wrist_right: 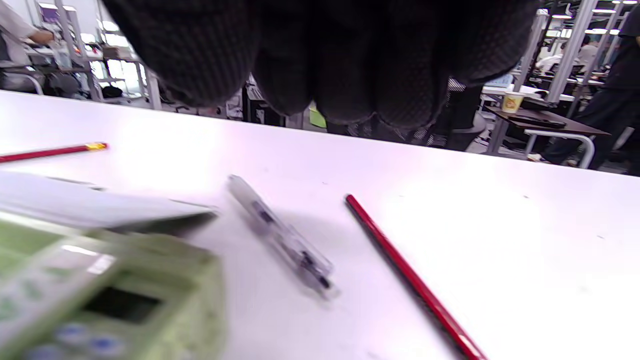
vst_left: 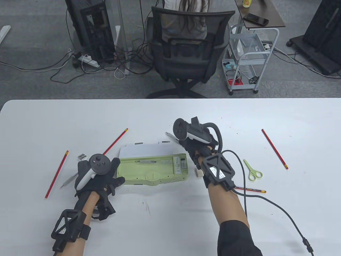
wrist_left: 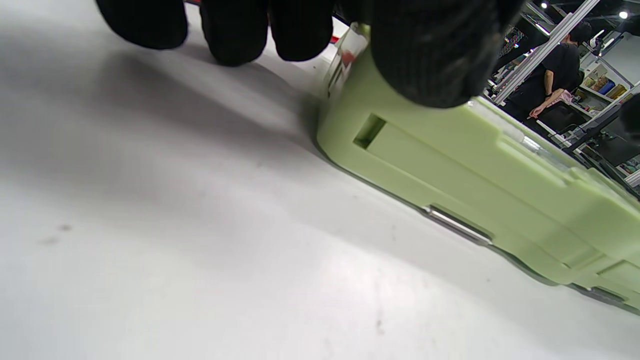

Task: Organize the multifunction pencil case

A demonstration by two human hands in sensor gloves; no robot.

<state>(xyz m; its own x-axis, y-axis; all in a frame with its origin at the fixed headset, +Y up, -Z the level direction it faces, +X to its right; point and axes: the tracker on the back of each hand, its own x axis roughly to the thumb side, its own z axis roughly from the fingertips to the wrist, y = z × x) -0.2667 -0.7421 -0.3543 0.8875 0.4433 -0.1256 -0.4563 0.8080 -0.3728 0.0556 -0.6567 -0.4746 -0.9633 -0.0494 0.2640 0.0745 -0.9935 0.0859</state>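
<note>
White worktop carries a green pencil case (vst_left: 153, 169) near its middle, lid open toward the far edge, a pen (vst_left: 145, 161) lying inside. At the case's left end the left hand (vst_left: 97, 176) rests with fingers spread, thumb (wrist_left: 425, 60) touching the case's corner. Just past the case's right end the right hand (vst_left: 195, 141) hovers above a clear pen (wrist_right: 282, 237) and a red pencil (wrist_right: 410, 277); whether it grasps anything cannot be told. Green scissors (vst_left: 253, 172) lie further right.

Beyond the table's far edge

A black office chair (vst_left: 186, 53) is standing at 12 o'clock (someone sitting in it); a white cart (vst_left: 250, 58) is waiting at 1 o'clock.
</note>
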